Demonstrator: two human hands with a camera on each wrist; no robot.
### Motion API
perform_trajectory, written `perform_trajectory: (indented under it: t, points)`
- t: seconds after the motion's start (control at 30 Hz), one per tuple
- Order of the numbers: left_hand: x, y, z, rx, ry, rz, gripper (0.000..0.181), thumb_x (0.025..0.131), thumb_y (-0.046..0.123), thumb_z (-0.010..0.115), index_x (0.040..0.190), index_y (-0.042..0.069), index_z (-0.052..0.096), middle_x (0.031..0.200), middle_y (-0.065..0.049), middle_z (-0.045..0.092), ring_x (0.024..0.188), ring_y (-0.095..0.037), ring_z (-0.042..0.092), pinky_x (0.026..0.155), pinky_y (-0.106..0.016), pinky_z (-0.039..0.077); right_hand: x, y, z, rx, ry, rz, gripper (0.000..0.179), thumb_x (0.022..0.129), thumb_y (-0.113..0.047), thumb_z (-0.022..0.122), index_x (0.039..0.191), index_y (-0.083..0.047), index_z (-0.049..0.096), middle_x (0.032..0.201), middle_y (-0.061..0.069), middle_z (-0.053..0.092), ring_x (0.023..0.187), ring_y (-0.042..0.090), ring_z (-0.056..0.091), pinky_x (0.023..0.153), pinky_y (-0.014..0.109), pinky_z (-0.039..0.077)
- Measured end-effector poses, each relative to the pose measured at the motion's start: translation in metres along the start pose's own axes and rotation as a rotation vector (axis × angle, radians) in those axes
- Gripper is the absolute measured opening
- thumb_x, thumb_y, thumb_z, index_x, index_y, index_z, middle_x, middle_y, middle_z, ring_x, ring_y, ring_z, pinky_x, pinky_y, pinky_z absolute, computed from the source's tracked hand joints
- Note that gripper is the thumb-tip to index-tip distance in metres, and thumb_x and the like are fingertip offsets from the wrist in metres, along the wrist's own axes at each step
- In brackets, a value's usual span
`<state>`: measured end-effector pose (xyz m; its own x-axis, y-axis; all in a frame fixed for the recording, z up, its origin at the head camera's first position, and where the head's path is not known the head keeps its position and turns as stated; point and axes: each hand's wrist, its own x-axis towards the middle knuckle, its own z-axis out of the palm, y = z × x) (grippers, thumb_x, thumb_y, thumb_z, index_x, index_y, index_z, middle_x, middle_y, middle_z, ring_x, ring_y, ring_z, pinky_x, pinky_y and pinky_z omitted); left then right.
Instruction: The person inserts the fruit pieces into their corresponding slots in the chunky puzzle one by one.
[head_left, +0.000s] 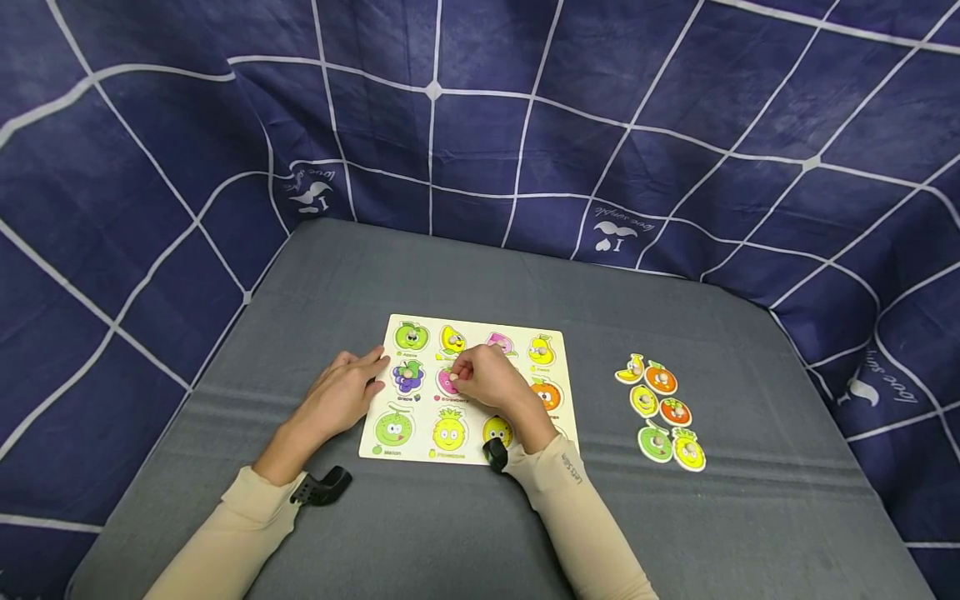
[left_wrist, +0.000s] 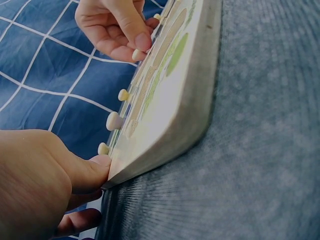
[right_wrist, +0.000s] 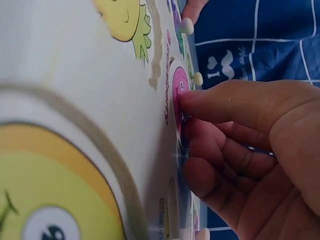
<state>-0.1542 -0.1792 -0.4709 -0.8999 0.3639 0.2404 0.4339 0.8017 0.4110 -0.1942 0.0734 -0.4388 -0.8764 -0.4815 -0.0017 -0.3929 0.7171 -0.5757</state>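
Observation:
A cream fruit puzzle board [head_left: 420, 462] lies on the grey cloth. My right hand [head_left: 491, 379] is over its middle, thumb and fingertips pinching the pink strawberry piece [right_wrist: 178, 82] at its slot; the fingers hide part of that piece. At the board's left edge is my left hand [head_left: 341, 396], its fingers extended and its thumb [left_wrist: 95, 172] touching the edge. Near the hands sit the grape piece [head_left: 408, 377], the green apple piece [head_left: 411, 336] and the banana piece [head_left: 452, 340], with small knobs. Printed melon [head_left: 393, 429] and pineapple [head_left: 449, 432] pictures fill the row nearest me.
To the right of the board, several loose pieces lie in a cluster: a banana [head_left: 632, 369], an orange [head_left: 661, 379], a round yellow fruit [head_left: 643, 401], a tomato [head_left: 676, 412], a green fruit [head_left: 655, 443] and a pineapple [head_left: 688, 451]. Blue checked cloth [head_left: 480, 133] hangs behind the table.

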Motion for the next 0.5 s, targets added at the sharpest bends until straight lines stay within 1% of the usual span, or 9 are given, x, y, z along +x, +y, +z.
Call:
perform_trajectory:
  t: [0.27,0.4,0.5]
  points:
    - [0.0,0.0,-0.001,0.003,0.0,0.001,0.038,0.091,0.004,0.068,0.128,-0.004,0.064,0.138,-0.022,0.055,0.092,-0.035,0.054,0.073,-0.047,0.047,0.002,-0.006,-0.002,-0.073,-0.025,0.057,0.01,0.082,-0.003,0.073,0.074,-0.01,0.071,0.062,-0.006,0.057,0.061,0.009,0.049,0.057,0.022,0.04]
    - [0.0,0.0,-0.001,0.003,-0.001,-0.003,0.038,0.092,0.004,0.068,0.128,-0.004,0.064,0.138,-0.022,0.055,0.092,-0.035,0.054,0.073,-0.047,0.047,0.003,-0.011,-0.004,-0.081,-0.044,0.091,0.016,0.082,-0.003,0.072,0.069,-0.012,0.068,0.055,-0.007,0.051,0.057,0.009,0.046,0.053,0.022,0.036]
    - [0.001,0.0,-0.001,0.003,0.0,-0.002,0.038,0.092,0.004,0.068,0.128,-0.004,0.064,0.138,-0.022,0.055,0.093,-0.035,0.054,0.074,-0.047,0.047,0.004,-0.013,-0.005,-0.081,-0.051,0.1,0.021,0.082,-0.002,0.071,0.065,-0.013,0.065,0.051,-0.007,0.046,0.052,0.009,0.042,0.051,0.022,0.032]
